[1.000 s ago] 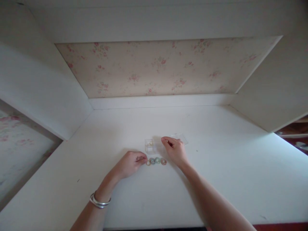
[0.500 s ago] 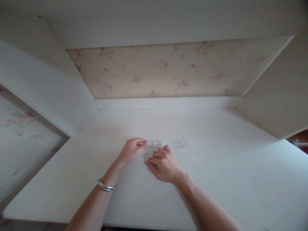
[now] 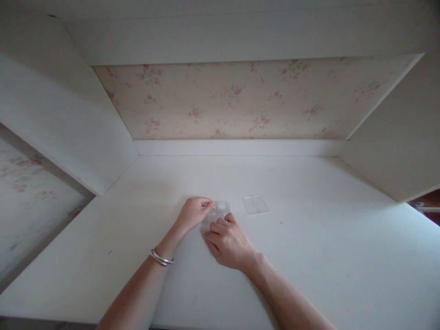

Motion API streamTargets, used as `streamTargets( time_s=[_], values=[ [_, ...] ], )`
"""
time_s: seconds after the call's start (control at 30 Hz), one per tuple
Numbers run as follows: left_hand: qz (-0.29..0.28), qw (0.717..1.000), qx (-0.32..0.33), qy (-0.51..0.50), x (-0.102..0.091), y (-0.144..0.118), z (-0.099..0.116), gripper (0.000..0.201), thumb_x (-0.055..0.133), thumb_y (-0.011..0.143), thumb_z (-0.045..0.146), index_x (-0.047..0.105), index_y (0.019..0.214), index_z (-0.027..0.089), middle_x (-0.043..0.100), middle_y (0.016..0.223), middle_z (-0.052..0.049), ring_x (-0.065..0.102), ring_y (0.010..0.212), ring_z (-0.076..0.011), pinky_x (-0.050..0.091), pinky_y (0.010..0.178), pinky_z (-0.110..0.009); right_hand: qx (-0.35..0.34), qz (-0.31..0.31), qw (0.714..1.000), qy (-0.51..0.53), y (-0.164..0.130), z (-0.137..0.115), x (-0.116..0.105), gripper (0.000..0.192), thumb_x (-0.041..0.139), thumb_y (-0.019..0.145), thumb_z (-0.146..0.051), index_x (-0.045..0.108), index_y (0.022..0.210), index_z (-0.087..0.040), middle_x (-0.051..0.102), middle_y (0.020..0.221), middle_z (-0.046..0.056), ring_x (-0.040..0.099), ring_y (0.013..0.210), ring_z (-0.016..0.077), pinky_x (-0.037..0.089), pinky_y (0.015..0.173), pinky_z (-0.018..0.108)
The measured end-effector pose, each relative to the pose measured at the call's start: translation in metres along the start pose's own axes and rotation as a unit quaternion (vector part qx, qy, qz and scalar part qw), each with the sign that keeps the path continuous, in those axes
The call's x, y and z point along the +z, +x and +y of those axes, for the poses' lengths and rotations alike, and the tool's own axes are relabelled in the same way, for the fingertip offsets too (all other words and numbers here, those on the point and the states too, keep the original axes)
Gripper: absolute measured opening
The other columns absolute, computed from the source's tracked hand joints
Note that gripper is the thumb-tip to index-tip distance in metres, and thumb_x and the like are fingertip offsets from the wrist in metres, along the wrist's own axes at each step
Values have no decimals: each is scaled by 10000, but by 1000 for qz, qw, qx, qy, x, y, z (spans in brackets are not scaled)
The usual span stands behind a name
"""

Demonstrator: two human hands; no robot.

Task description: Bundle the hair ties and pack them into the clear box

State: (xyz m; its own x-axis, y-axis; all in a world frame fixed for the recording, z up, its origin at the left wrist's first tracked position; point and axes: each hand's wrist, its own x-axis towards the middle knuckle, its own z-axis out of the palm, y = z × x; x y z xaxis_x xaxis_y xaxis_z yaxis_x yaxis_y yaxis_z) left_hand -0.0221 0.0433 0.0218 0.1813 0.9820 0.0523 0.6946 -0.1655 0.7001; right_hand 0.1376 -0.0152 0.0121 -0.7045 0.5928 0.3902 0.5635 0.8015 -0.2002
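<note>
A small clear plastic box (image 3: 222, 208) lies on the white desk between my hands, with tiny yellowish bits inside it. My left hand (image 3: 194, 214) is closed in a pinch, thumb and index fingertip meeting at the box's far left corner. My right hand (image 3: 227, 241) covers the near side of the box, its fingers curled and the thumb pressed toward the index finger. Whatever lies under those fingers is hidden. To the right, apart from both hands, a flat clear square plastic piece (image 3: 255, 204) like a lid rests on the desk.
The white desk top (image 3: 319, 256) is enclosed by a left side panel (image 3: 85, 123), a right panel (image 3: 388, 133) and a flowered back wall (image 3: 213, 101). A small dark speck (image 3: 281, 222) lies to the right, another mark (image 3: 110, 252) to the left.
My right hand has shifted slightly left and nearer to me, and the small yellowish spot by its fingertips no longer shows. My left hand has moved slightly right, still pinched at the box.
</note>
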Motion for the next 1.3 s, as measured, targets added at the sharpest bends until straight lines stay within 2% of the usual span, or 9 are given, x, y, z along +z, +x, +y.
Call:
streamTargets(
  time_s=[0.1,0.2,0.37,0.43,0.53,0.67,0.9,1.07,1.3],
  values=[
    [68,998,-2,-7,-9,-9,3,378,442,863,425,709,920,163,683,716,-9,575,619,-129,397,561,-206,22,21,999,34,1,2,0,208,478,901,-221,646,778,-208,594,708,14,497,729,143,253,728,321],
    [124,992,-21,1,-21,-23,-2,400,462,855,477,691,962,167,616,615,13,504,541,-112,353,514,-207,97,62,991,68,3,13,2,224,457,931,-236,669,860,-232,601,738,11,517,743,135,265,731,302],
    [-29,999,28,0,-30,-52,-12,352,453,883,443,701,918,194,656,689,7,538,580,-109,371,548,-207,234,132,959,84,10,46,9,198,495,924,-295,689,923,-256,611,800,3,543,795,146,294,737,288],
    [-88,993,70,35,-29,-60,-12,317,457,893,394,712,861,208,676,719,1,561,612,-113,382,584,-212,242,131,958,85,15,53,12,188,512,915,-317,695,920,-274,606,796,-3,541,803,152,297,736,290],
    [-127,981,107,98,-25,-65,-10,292,478,891,361,718,798,220,685,699,-4,579,628,-128,381,597,-226,226,109,965,71,24,54,15,170,533,905,-329,700,917,-301,594,801,-9,535,813,154,289,738,295],
    [-147,975,125,114,-21,-64,-14,213,514,882,328,712,908,255,725,850,11,637,751,-141,410,672,-223,215,86,972,50,29,49,15,152,557,891,-330,710,900,-328,587,809,-11,530,817,152,281,732,294],
    [-153,966,145,153,-14,-66,-17,215,485,904,278,696,935,258,726,932,7,656,838,-156,426,738,-243,275,164,943,93,9,58,2,214,512,903,-318,713,895,-244,613,761,8,550,762,147,341,725,276],
    [-152,961,153,173,-13,-69,-16,197,482,892,210,675,913,239,720,871,2,657,790,-159,427,677,-242,319,188,919,138,-2,61,5,271,475,902,-331,711,845,-210,606,704,9,539,662,135,370,630,245],
    [-47,988,127,79,-32,-59,-11,197,465,914,282,641,920,195,706,834,-17,633,739,-124,438,666,-206,338,237,898,155,-3,53,8,292,495,883,-388,718,872,-199,604,603,-15,499,514,102,357,543,219]
  ],
)
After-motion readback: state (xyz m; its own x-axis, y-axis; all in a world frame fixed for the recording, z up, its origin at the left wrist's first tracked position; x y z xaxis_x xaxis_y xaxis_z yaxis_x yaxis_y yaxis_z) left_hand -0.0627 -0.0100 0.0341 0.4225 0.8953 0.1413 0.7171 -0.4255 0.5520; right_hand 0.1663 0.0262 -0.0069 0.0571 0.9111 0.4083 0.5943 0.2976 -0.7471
